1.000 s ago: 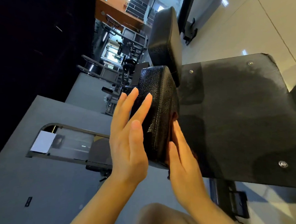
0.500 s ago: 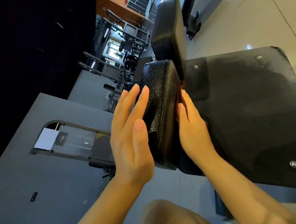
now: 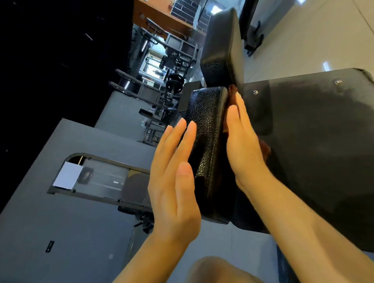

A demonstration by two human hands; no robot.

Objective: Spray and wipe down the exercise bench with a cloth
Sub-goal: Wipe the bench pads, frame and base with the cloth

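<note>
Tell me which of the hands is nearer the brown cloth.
Right. The right hand presses flat on the cloth against the pad's underside; the left hand is across the pad.

Two bare forearms, sleeveless, left hand (image 3: 173,183) and right hand (image 3: 243,146) ungloved, no rings or watch

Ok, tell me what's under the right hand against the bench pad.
A brown cloth shows past the flat right hand, pressed against the bench pad. Most of the cloth is covered.
</note>
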